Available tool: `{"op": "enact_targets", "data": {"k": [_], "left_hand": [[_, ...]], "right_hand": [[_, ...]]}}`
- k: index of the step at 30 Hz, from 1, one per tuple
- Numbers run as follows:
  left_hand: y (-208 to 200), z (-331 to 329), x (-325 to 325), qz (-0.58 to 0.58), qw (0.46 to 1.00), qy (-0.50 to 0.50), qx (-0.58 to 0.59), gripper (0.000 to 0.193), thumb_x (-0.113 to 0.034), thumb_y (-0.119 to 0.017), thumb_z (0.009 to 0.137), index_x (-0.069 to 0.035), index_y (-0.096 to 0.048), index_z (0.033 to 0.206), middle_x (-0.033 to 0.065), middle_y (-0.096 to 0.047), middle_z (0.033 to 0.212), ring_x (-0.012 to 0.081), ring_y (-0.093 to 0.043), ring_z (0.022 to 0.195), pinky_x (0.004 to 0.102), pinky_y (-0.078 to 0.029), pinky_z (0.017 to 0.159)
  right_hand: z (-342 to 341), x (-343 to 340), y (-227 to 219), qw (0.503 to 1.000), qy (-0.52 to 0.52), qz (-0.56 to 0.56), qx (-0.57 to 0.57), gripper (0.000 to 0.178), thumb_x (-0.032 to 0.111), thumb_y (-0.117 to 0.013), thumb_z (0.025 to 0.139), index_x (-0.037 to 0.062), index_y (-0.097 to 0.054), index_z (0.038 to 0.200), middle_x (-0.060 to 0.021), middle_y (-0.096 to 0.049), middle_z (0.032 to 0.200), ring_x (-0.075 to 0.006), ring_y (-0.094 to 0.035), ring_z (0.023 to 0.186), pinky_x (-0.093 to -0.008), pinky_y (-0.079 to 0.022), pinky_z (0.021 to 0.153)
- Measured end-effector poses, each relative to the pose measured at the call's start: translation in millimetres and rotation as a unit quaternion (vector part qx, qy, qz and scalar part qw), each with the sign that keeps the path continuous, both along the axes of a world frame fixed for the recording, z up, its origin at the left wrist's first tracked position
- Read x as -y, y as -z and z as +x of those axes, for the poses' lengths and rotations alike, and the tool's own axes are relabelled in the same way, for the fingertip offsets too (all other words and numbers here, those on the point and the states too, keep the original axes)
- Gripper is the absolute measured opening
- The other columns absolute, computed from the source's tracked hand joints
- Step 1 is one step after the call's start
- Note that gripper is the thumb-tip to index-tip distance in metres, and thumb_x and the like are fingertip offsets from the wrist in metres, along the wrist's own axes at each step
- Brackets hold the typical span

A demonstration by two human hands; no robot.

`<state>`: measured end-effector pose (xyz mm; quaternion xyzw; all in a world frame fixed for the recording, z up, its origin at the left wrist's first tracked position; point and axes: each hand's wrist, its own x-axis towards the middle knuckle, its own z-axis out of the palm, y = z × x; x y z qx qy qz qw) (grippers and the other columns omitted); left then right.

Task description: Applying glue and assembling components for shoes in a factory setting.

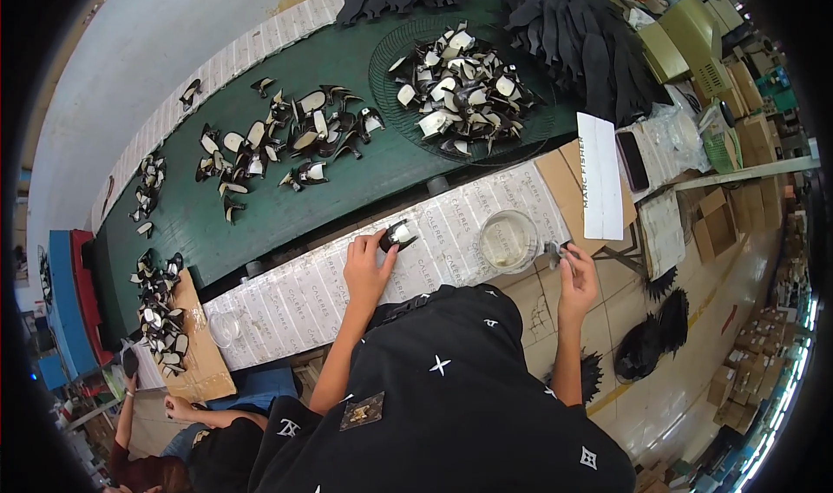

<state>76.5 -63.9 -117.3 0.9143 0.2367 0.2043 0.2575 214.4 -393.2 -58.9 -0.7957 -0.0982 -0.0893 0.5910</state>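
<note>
My left hand [368,262] is closed on a small black shoe heel [400,234] with a whitish face, held against the paper-covered ledge before me. To its right stands a round clear container [508,241] with pale contents. Just past the container's rim, my right hand [576,278] has its fingertips pinched together by a small greyish thing [555,251]; whether that is a handle or a tool I cannot tell. Beyond the ledge, many similar heels [295,137] lie scattered on the green belt [347,193], and more are heaped in a wide round tray [382,59].
Dark strips [590,37] are piled at the far right, near a white box lid [600,176] and a phone [632,161]. Heels cover a cardboard sheet [204,341] at left, beside another clear container [226,328]. Two co-workers' arms [195,412] show at lower left.
</note>
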Motion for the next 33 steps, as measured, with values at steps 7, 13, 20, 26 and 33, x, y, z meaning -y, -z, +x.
{"op": "enact_targets", "data": {"k": [7, 13, 20, 26, 33], "left_hand": [[0, 0, 1, 0.013, 1.0, 0.0, 0.002, 0.036, -0.026, -0.071, 0.08, -0.01, -0.064, 0.112, 0.0056, -0.055, 0.09, 0.0237, -0.055, 0.085, 0.0345, -0.047, 0.071], [-4, 0, 2, -0.004, 1.0, 0.008, -0.011, 0.036, -0.025, -0.07, 0.081, -0.016, -0.065, 0.115, 0.006, -0.054, 0.09, 0.0239, -0.055, 0.085, 0.0348, -0.047, 0.071], [-12, 7, 8, -0.031, 0.999, -0.027, 0.007, 0.029, -0.021, -0.068, 0.082, -0.011, -0.067, 0.109, 0.0101, -0.054, 0.105, 0.0277, -0.053, 0.091, 0.037, -0.046, 0.076], [-16, 3, 0, -0.502, 0.851, -0.03, 0.151, 0.03, -0.025, -0.053, 0.098, -0.007, -0.057, 0.121, 0.0088, -0.056, 0.119, 0.0199, -0.056, 0.1, 0.029, -0.046, 0.084], [-93, 15, -5, -0.697, 0.689, 0.033, 0.196, 0.034, -0.02, -0.047, 0.1, -0.01, -0.037, 0.13, 0.0178, -0.056, 0.122, 0.0341, -0.064, 0.104, 0.0384, -0.055, 0.086]], "right_hand": [[13, 5, 9, 0.979, 0.023, 0.14, -0.146, 0.012, 0.0, -0.061, 0.09, -0.005, -0.059, 0.101, -0.0142, -0.058, 0.117, -0.016, -0.058, 0.099, -0.0273, -0.048, 0.087], [19, 17, 31, 0.987, 0.035, 0.085, -0.133, 0.012, 0.001, -0.061, 0.09, -0.0039, -0.06, 0.101, -0.0137, -0.06, 0.114, -0.0148, -0.059, 0.097, -0.0281, -0.049, 0.086], [23, 11, 28, 0.988, 0.024, 0.049, -0.147, 0.012, 0.004, -0.062, 0.09, -0.003, -0.06, 0.099, -0.0129, -0.06, 0.114, -0.0152, -0.06, 0.093, -0.0284, -0.051, 0.08], [23, -8, -22, 0.984, 0.043, 0.122, -0.12, 0.012, 0.002, -0.059, 0.091, -0.0019, -0.059, 0.102, -0.0147, -0.06, 0.114, -0.0165, -0.06, 0.094, -0.0294, -0.051, 0.082], [38, -87, -72, 0.983, -0.127, 0.113, -0.072, 0.013, 0.0, -0.059, 0.09, -0.0026, -0.061, 0.102, -0.0144, -0.06, 0.112, -0.016, -0.059, 0.097, -0.029, -0.051, 0.083]]}}
